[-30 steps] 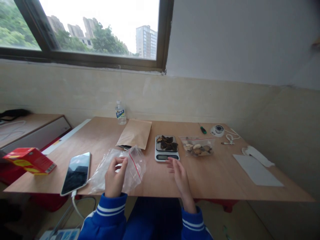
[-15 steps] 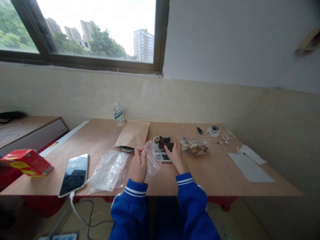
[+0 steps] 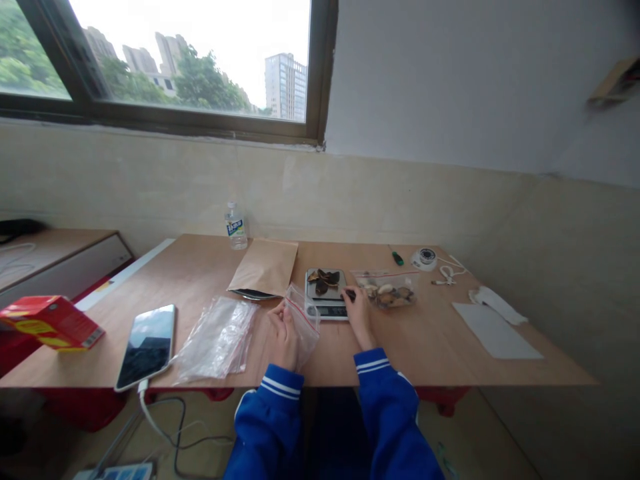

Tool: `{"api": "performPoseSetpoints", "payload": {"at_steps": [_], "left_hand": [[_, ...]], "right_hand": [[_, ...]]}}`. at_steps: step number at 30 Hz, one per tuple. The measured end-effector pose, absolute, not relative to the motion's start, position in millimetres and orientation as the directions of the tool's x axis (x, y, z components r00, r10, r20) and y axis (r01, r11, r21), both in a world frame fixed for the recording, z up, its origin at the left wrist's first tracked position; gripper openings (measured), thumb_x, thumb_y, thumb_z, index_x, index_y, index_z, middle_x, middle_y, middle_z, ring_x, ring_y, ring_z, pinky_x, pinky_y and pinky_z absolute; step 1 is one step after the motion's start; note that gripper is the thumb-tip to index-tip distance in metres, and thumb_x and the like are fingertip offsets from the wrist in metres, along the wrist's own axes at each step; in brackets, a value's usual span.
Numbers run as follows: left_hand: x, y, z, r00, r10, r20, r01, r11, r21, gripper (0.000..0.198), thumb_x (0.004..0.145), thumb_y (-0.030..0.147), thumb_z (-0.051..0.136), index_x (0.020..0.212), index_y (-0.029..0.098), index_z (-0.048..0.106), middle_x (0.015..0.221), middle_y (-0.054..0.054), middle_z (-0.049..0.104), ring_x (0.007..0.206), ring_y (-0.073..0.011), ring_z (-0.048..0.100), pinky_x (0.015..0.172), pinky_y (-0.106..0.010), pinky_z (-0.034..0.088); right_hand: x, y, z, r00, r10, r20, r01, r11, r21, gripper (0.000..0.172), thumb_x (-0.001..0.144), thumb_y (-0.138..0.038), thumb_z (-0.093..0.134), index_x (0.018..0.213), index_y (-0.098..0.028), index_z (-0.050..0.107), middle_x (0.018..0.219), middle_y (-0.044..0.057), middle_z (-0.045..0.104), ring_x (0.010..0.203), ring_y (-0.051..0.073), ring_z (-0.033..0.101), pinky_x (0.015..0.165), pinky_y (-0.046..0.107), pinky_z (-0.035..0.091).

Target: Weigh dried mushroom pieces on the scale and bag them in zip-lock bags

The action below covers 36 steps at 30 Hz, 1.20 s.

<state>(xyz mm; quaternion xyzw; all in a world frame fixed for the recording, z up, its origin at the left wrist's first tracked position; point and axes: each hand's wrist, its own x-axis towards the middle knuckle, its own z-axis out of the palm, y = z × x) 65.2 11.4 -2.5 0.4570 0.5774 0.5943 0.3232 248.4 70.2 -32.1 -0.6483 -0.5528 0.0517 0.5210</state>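
My left hand [image 3: 285,333] pinches a clear zip bag [image 3: 306,330] with a red seal line, in front of the scale. At the right edge of the digital scale [image 3: 334,312], my right hand [image 3: 358,313] has its fingers closed on a dark dried slice [image 3: 351,294]. More dark dried slices [image 3: 327,281], which look like mushroom, lie on the scale's plate. Just right of that hand lies a filled zip bag [image 3: 393,293] of pale and brown dried pieces. Behind my left hand is a brown paper pouch [image 3: 265,267], its dark mouth toward me.
Flat clear bags [image 3: 220,340] lie left of my left hand, beside a phone [image 3: 147,347] on a cable. A red box [image 3: 50,322] stands far left. At the back are a bottle [image 3: 235,228], a green-handled tool [image 3: 397,258] and a white camera [image 3: 424,259]; white paper [image 3: 495,330] lies right.
My right hand has drawn back from the middle of the scale plate to its right edge with a dark slice. Fewer slices are on the plate, and the scale's display shows more fully.
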Motion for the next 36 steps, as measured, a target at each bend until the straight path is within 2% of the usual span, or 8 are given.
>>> {"api": "performPoseSetpoints", "payload": {"at_steps": [5, 9, 12, 16, 20, 25, 30, 36], "left_hand": [[67, 13, -4, -0.346, 0.922, 0.176, 0.127, -0.14, 0.982, 0.038, 0.089, 0.047, 0.031, 0.104, 0.015, 0.045, 0.109, -0.016, 0.058, 0.107, -0.0283, 0.055, 0.095, -0.056, 0.038], [67, 11, -7, -0.341, 0.926, 0.165, 0.111, -0.135, 0.985, 0.04, 0.09, 0.047, 0.029, 0.107, 0.014, 0.042, 0.112, -0.017, 0.056, 0.106, -0.0274, 0.055, 0.095, -0.054, 0.039], [66, 10, -11, -0.352, 0.921, 0.168, 0.107, -0.138, 0.985, 0.042, 0.09, 0.048, 0.027, 0.11, 0.013, 0.04, 0.116, -0.018, 0.053, 0.109, -0.0265, 0.054, 0.094, -0.051, 0.04], [63, 8, -11, -0.364, 0.919, 0.148, 0.125, -0.11, 0.986, 0.04, 0.09, 0.05, 0.026, 0.108, 0.017, 0.04, 0.109, -0.015, 0.055, 0.101, -0.0259, 0.057, 0.088, -0.047, 0.043], [59, 9, -10, -0.38, 0.919, 0.107, 0.153, -0.051, 0.987, 0.035, 0.089, 0.05, 0.026, 0.101, 0.02, 0.04, 0.099, -0.011, 0.056, 0.09, -0.0253, 0.059, 0.083, -0.048, 0.045], [51, 14, -17, -0.426, 0.895, 0.134, 0.162, -0.07, 0.984, 0.037, 0.089, 0.051, 0.025, 0.098, 0.018, 0.039, 0.092, -0.01, 0.054, 0.088, -0.0257, 0.057, 0.083, -0.051, 0.044], [41, 14, -18, -0.429, 0.895, 0.125, 0.153, -0.065, 0.986, 0.038, 0.088, 0.053, 0.025, 0.096, 0.018, 0.04, 0.089, -0.01, 0.055, 0.084, -0.0263, 0.056, 0.08, -0.051, 0.044], [34, 16, -18, -0.458, 0.88, 0.122, 0.185, -0.04, 0.982, 0.037, 0.089, 0.051, 0.027, 0.096, 0.018, 0.041, 0.084, -0.009, 0.055, 0.082, -0.0269, 0.056, 0.078, -0.053, 0.042]], "right_hand": [[228, 50, 17, 0.349, 0.794, 0.497, 0.496, 0.293, -0.817, 0.021, 0.08, -0.032, 0.053, 0.086, -0.017, 0.066, 0.089, 0.009, 0.061, 0.088, 0.022, 0.057, 0.081, 0.038, 0.047], [196, 38, 44, 0.096, 0.911, 0.4, 0.281, 0.361, -0.889, 0.018, 0.078, -0.029, 0.057, 0.09, -0.019, 0.067, 0.094, 0.006, 0.062, 0.086, 0.018, 0.06, 0.076, 0.032, 0.051], [181, 31, 48, -0.042, 0.937, 0.346, 0.251, 0.345, -0.904, 0.019, 0.078, -0.021, 0.055, 0.092, -0.019, 0.067, 0.095, 0.005, 0.062, 0.087, 0.017, 0.061, 0.078, 0.031, 0.051], [176, 23, 50, -0.155, 0.93, 0.334, 0.338, 0.368, -0.866, 0.025, 0.075, -0.017, 0.058, 0.098, -0.02, 0.066, 0.102, 0.005, 0.061, 0.092, 0.016, 0.06, 0.079, 0.03, 0.05], [184, 25, 50, -0.25, 0.904, 0.347, 0.369, 0.421, -0.829, 0.032, 0.078, -0.029, 0.06, 0.109, -0.023, 0.062, 0.108, 0.005, 0.061, 0.094, 0.017, 0.06, 0.08, 0.031, 0.049], [201, 66, 26, 0.076, 0.876, 0.475, 0.699, 0.294, -0.652, 0.033, 0.087, -0.037, 0.048, 0.114, -0.022, 0.059, 0.121, 0.011, 0.055, 0.117, 0.025, 0.046, 0.1, 0.044, 0.033], [216, 112, -8, 0.077, 0.945, 0.317, 0.882, 0.084, -0.465, 0.058, 0.079, -0.045, 0.059, 0.131, -0.021, 0.046, 0.134, 0.017, 0.043, 0.125, 0.034, 0.036, 0.098, 0.047, 0.03], [232, 115, -17, 0.006, 0.928, 0.371, 0.934, 0.127, -0.333, 0.037, 0.083, -0.036, 0.054, 0.117, -0.021, 0.058, 0.113, 0.013, 0.059, 0.11, 0.029, 0.047, 0.094, 0.042, 0.032]]}}
